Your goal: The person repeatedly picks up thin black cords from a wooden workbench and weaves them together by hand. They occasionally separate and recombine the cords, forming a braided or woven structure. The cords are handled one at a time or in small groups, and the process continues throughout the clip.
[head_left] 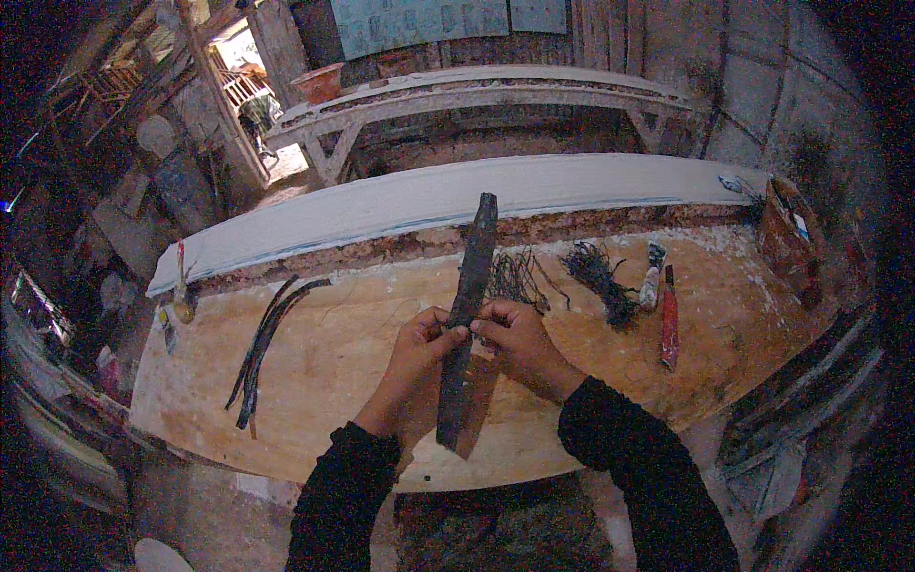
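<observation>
Fingers clamped on it, left hand (419,341) and right hand (519,340) pinching a broad black strip (470,276) mid-length, above the wooden tabletop (334,357), top end leaning toward one o'clock! From the hands: thin black strips (252,377) at nine, black cord bundle (599,278) at two, red-handled tool (669,324) at three.

Rough workshop, worn wooden worktable (186,381), bundled dark strands (596,272), red tool (669,329), long whitish bench (534,92) behind, weathered walls (758,95)

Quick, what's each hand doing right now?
Left hand: closed, holding the long dark strip.
Right hand: closed against the strip; what it pinches cannot be told.
</observation>
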{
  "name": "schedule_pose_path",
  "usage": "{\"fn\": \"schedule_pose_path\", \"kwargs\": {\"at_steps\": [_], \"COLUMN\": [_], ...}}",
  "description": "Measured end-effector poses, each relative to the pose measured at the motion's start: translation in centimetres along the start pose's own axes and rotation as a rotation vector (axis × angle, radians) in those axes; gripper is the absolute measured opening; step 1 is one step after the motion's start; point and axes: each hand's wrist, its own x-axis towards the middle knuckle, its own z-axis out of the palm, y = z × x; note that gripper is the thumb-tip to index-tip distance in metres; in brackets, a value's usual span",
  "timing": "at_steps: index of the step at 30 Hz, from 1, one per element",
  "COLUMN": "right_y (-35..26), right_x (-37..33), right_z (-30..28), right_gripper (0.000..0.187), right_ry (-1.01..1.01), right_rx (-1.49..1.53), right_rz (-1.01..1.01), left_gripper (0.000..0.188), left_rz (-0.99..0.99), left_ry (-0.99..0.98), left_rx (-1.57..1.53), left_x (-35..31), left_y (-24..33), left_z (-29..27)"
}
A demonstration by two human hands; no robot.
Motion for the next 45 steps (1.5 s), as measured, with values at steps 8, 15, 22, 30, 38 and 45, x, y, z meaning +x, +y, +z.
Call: {"fn": "schedule_pose_path", "kwargs": {"at_steps": [8,15,22,30,38,45], "right_y": [-0.5,-0.2,-1.9,-0.9,-1.7,-1.0], "right_x": [-0.3,-0.3,-1.3,-1.0,-1.4,-1.1], "right_z": [-0.1,0.7,1.2,0.8,1.1,1.2], "right_gripper": [0.021,0.022,0.006,0.006,0.011,0.014], "right_ry": [-0.012,-0.007,0.059,0.041,0.080,0.080], "right_rx": [-0.341,0.013,-0.284,-0.302,-0.324,-0.294], "right_rz": [-0.107,0.026,-0.077,-0.103,-0.068,-0.097], "left_gripper": [0.009,0.009,0.015,0.020,0.016,0.014], "left_rz": [0.006,0.020,-0.082,0.042,-0.041,-0.114], "left_ry": [0.067,0.038,0.030,-0.008,0.018,0.033], "left_rx": [0.078,0.070,-0.171,-0.132,-0.127,-0.109], "left_x": [-0.3,0.5,-1.0,-0.3,-1.2,-1.3], "left_y": [0.2,-2.0,-1.0,-2.6,-1.2,-1.2], "left_z": [0.6,-0.9,1.1,0.8,2.1,1.9]}}
